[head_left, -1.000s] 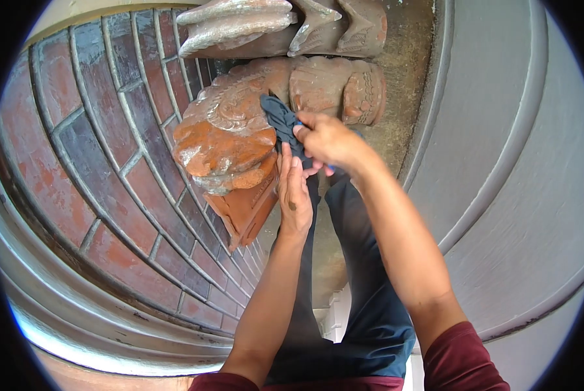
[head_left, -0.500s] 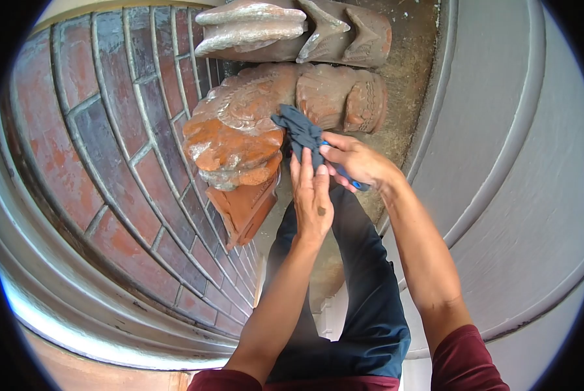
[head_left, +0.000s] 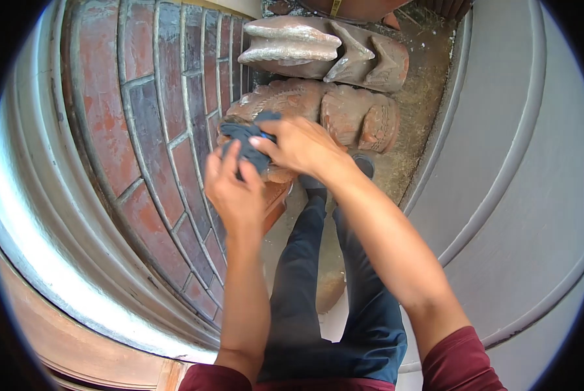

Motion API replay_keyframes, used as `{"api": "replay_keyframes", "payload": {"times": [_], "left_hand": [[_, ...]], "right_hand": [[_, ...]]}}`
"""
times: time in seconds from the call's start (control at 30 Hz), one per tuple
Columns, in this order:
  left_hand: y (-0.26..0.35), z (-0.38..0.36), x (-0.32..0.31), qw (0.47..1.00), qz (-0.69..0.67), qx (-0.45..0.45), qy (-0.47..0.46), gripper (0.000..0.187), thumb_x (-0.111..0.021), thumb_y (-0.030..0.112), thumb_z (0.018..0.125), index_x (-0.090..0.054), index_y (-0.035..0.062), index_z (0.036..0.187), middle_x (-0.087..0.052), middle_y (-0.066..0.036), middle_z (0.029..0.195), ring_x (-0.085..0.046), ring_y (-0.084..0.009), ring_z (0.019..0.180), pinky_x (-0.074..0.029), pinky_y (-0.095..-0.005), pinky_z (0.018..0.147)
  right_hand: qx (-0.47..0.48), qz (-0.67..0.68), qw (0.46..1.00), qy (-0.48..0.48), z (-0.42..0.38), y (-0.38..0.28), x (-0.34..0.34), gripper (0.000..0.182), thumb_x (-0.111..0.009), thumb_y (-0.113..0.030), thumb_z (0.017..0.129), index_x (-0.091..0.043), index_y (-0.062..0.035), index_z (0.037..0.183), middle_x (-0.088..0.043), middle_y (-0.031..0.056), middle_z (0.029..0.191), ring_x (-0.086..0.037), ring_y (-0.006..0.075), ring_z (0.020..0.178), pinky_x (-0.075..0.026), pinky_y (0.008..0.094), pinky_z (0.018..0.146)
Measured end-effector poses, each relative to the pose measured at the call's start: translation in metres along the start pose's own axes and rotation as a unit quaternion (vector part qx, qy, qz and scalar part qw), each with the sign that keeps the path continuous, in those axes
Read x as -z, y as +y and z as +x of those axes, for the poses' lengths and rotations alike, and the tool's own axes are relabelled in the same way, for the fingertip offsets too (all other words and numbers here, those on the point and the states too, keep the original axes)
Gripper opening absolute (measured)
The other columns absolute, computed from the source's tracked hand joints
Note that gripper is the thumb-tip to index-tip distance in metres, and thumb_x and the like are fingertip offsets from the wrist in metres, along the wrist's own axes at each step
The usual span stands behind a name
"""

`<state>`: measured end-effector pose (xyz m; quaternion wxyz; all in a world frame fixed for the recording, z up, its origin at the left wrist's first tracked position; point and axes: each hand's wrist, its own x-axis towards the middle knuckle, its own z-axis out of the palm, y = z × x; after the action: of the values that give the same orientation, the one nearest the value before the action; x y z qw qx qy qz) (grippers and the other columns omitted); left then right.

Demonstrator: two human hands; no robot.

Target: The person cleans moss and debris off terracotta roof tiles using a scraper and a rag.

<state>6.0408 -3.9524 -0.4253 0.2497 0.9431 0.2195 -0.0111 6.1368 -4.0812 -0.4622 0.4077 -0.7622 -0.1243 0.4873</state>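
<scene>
A crumpled dark grey cloth (head_left: 251, 155) is bunched between my two hands, over the orange end of a carved clay piece (head_left: 285, 96). My left hand (head_left: 236, 192) is blurred, its fingers curled against the cloth's lower left side. My right hand (head_left: 301, 146) is closed at the cloth's upper right. A small bit of blue shows by its fingers, part of a blue-handled tool whose working end is wrapped or hidden in the cloth. Whether the cloth touches the clay cannot be told.
A second ridged clay piece (head_left: 370, 58) lies just beyond. A brick-patterned wall (head_left: 148, 117) rises on the left, a grey panelled surface (head_left: 500, 130) on the right. My legs (head_left: 298, 260) stand on the narrow floor between. An orange clay block (head_left: 275, 205) sits below the carving.
Both hands have moved left with the cloth, now over the carving's end. My left fingers have gone from straight to curled. The view has shifted, showing more floor at the top.
</scene>
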Motion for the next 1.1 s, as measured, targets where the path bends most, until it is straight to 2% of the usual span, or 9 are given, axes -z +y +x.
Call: {"api": "replay_keyframes", "payload": {"times": [0.13,0.27,0.37,0.47,0.6,0.7,0.9,1.0,1.1], "left_hand": [[-0.018,0.047,-0.009,0.992,0.103,0.046,-0.060,0.035,-0.053,-0.002,0.078,-0.067,-0.0077,0.109,-0.061,-0.022,0.108,-0.061,-0.0382,0.094,-0.050,-0.0418,0.086],[0.028,0.028,-0.012,0.958,0.182,-0.147,-0.164,0.018,-0.064,0.003,0.071,-0.069,-0.0025,0.087,-0.059,-0.017,0.097,-0.056,-0.0328,0.095,-0.045,-0.0450,0.085],[0.036,0.012,-0.028,0.956,0.119,-0.180,-0.200,0.010,-0.063,0.001,0.074,-0.068,-0.0029,0.082,-0.058,-0.016,0.092,-0.056,-0.0342,0.093,-0.045,-0.0460,0.082],[0.044,0.010,-0.020,0.958,0.033,-0.160,-0.235,0.023,-0.061,-0.001,0.076,-0.071,-0.0040,0.096,-0.061,-0.018,0.098,-0.058,-0.0351,0.098,-0.047,-0.0446,0.087],[0.024,0.023,0.006,0.967,0.092,-0.045,-0.232,0.034,-0.059,-0.006,0.075,-0.070,-0.0049,0.106,-0.063,-0.021,0.107,-0.060,-0.0353,0.103,-0.047,-0.0417,0.094],[0.003,0.041,0.026,0.983,0.099,0.005,-0.151,0.039,-0.054,-0.012,0.073,-0.068,-0.0070,0.108,-0.062,-0.026,0.114,-0.061,-0.0401,0.106,-0.047,-0.0430,0.096],[-0.005,0.082,-0.013,0.948,0.207,-0.025,-0.240,0.033,-0.062,0.013,0.087,-0.068,-0.0009,0.115,-0.062,-0.023,0.121,-0.062,-0.0392,0.107,-0.047,-0.0437,0.096],[-0.014,0.107,-0.043,0.924,0.227,0.006,-0.308,0.033,-0.063,0.020,0.090,-0.068,0.0048,0.118,-0.063,-0.020,0.121,-0.062,-0.0374,0.109,-0.047,-0.0421,0.096],[-0.030,0.123,-0.062,0.933,0.191,0.077,-0.295,0.034,-0.065,0.022,0.089,-0.068,0.0068,0.119,-0.068,-0.020,0.110,-0.064,-0.0362,0.105,-0.049,-0.0412,0.092]], "right_hand": [[-0.004,-0.093,0.996,0.005,0.050,-0.002,-0.020,0.037,-0.057,-0.036,0.093,-0.065,-0.0136,0.122,-0.068,0.0226,0.104,-0.064,0.0395,0.102,-0.049,0.0482,0.088],[-0.023,-0.024,0.999,0.013,0.013,0.015,-0.003,0.039,-0.055,-0.028,0.092,-0.063,-0.0123,0.127,-0.066,0.0210,0.116,-0.061,0.0367,0.112,-0.047,0.0456,0.097],[-0.064,-0.026,0.997,0.029,-0.013,0.046,-0.004,0.040,-0.058,-0.025,0.092,-0.060,-0.0078,0.128,-0.065,0.0240,0.114,-0.060,0.0402,0.111,-0.046,0.0460,0.097],[-0.041,0.026,0.995,0.086,-0.038,0.058,0.000,0.041,-0.058,-0.027,0.092,-0.060,-0.0060,0.128,-0.065,0.0247,0.114,-0.060,0.0406,0.112,-0.046,0.0451,0.096],[-0.081,0.072,0.989,0.098,-0.055,0.050,-0.003,0.044,-0.057,-0.029,0.094,-0.056,-0.0035,0.130,-0.064,0.0263,0.114,-0.060,0.0401,0.112,-0.046,0.0442,0.095],[-0.133,0.049,0.987,0.078,-0.066,0.047,-0.006,0.046,-0.057,-0.028,0.094,-0.053,-0.0021,0.132,-0.064,0.0271,0.114,-0.060,0.0395,0.113,-0.046,0.0429,0.096],[-0.159,0.131,0.968,0.143,-0.089,0.066,-0.040,0.045,-0.059,-0.024,0.092,-0.053,-0.0018,0.131,-0.066,0.0261,0.109,-0.062,0.0397,0.109,-0.048,0.0412,0.093],[-0.175,0.161,0.959,0.155,-0.102,0.081,-0.059,0.045,-0.060,-0.025,0.092,-0.053,-0.0030,0.131,-0.068,0.0247,0.103,-0.065,0.0388,0.103,-0.049,0.0409,0.090],[-0.152,0.146,0.959,0.188,-0.118,0.103,-0.081,0.044,-0.060,-0.025,0.093,-0.054,-0.0042,0.131,-0.068,0.0219,0.095,-0.067,0.0354,0.094,-0.050,0.0394,0.086]]}}
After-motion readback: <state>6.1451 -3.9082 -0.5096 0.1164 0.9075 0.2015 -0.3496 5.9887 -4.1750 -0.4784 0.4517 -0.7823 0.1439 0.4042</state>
